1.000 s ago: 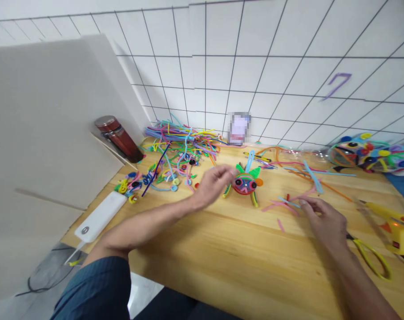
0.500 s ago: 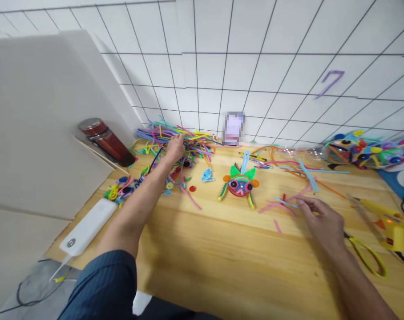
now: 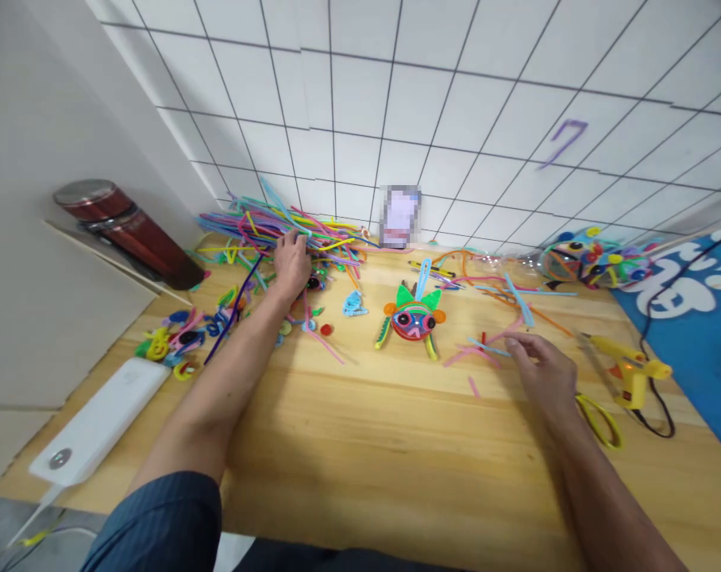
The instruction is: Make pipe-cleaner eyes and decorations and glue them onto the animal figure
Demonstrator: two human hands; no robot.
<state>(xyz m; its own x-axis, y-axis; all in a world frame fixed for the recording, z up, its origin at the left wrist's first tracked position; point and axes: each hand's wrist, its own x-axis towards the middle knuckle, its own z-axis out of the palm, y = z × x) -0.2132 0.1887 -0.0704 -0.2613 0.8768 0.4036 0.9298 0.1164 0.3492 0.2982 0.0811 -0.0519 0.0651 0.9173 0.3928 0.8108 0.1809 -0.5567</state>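
Observation:
My left hand [image 3: 291,262] reaches to the far left of the wooden table [image 3: 396,445] and its fingers curl into a heap of coloured pipe cleaners [image 3: 259,226] by the tiled wall. What the fingers hold is hidden among the strands. My right hand [image 3: 542,369] rests on the table to the right, fingers bent, touching short pink and blue pipe-cleaner pieces [image 3: 485,348]. Between my hands lies a small pipe-cleaner animal face [image 3: 413,318] with green ears and a red mouth.
A red flask [image 3: 128,234] leans at the far left. A white power bank [image 3: 102,417] lies at the near left edge. Yellow scissors [image 3: 599,417] and a yellow glue gun [image 3: 628,369] sit right of my right hand. A bag of colourful craft pieces [image 3: 592,258] lies far right.
My left hand left the animal face and moved left and back into the pipe-cleaner heap. My right hand stayed by the cut pieces. The view swung to the left.

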